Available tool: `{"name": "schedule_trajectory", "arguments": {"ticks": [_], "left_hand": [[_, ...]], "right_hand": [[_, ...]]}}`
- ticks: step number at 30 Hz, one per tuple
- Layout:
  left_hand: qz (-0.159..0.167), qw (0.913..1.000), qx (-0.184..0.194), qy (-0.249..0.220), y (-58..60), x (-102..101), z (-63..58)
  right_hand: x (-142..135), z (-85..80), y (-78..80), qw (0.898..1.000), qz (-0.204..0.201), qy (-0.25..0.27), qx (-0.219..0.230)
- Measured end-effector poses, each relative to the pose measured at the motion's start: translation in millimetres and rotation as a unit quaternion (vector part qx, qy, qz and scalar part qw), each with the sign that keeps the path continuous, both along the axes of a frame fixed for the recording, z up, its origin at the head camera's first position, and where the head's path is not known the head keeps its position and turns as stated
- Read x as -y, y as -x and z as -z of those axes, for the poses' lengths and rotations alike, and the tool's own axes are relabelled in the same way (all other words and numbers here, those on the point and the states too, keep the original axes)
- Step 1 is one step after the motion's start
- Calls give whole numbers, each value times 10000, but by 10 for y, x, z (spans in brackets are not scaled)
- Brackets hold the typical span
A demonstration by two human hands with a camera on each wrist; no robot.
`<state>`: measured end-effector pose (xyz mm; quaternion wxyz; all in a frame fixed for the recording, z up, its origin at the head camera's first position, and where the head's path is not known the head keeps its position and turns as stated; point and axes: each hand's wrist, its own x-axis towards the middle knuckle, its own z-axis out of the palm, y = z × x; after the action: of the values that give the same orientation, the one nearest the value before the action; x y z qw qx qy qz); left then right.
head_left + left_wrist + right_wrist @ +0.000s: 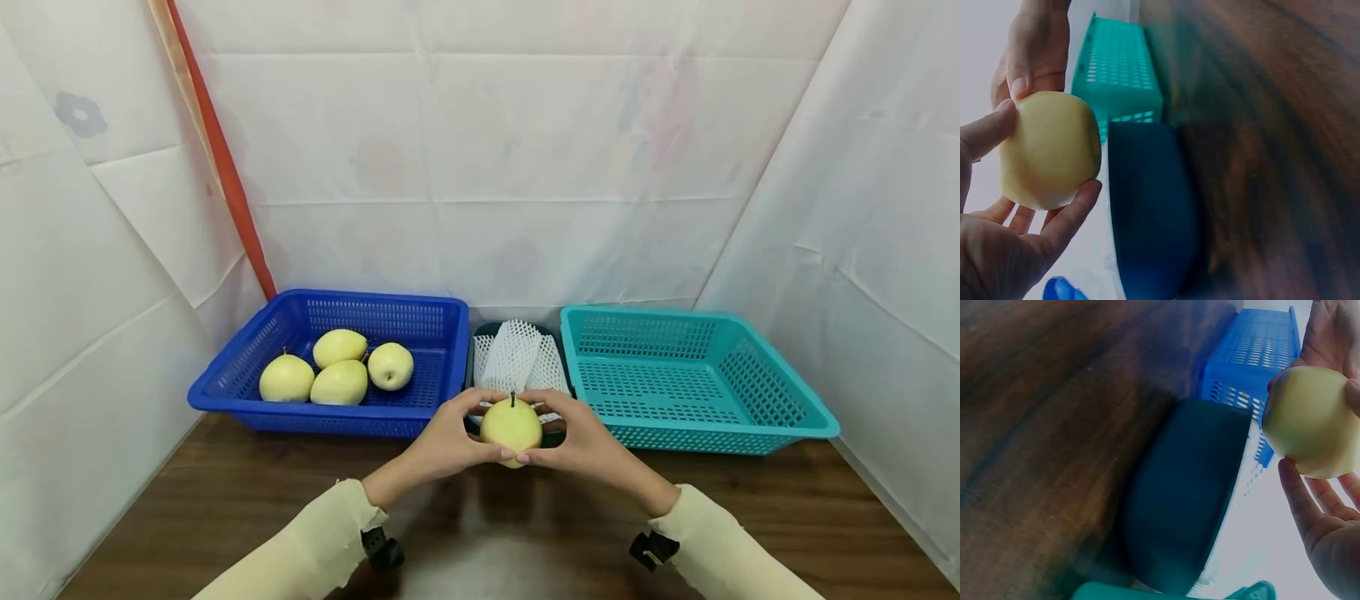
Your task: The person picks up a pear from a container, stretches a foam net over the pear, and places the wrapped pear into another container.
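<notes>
Between both hands is a yellow-green pear, its dark stem pointing up. My left hand grips it from the left, with the thumb at the near side and fingers curved behind. From the other side my right hand holds it the same way, the two thumbs almost meeting. In the left wrist view the pear is raised above the table, and in the right wrist view the fingertips press its side. Right behind the hands stands a small dark container holding white foam net sleeves.
At the left a blue basket holds several pears. A turquoise basket with a bare slotted bottom stands at the right. Behind them hangs a white cloth. The table is dark wood.
</notes>
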<state>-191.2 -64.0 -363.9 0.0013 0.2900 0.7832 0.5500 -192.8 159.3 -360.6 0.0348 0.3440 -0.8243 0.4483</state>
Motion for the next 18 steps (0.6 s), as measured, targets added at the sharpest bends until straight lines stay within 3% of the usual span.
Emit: {"name": "schedule_trajectory", "arguments": {"ticks": [10, 18], "left_hand": [[-62, 9995, -100, 282, -62, 19, 192], [-58, 9992, -185, 360, -70, 18, 293]], "right_hand": [[13, 203, -75, 9990, -66, 19, 448], [9, 292, -100, 9989, -116, -79, 442]]}}
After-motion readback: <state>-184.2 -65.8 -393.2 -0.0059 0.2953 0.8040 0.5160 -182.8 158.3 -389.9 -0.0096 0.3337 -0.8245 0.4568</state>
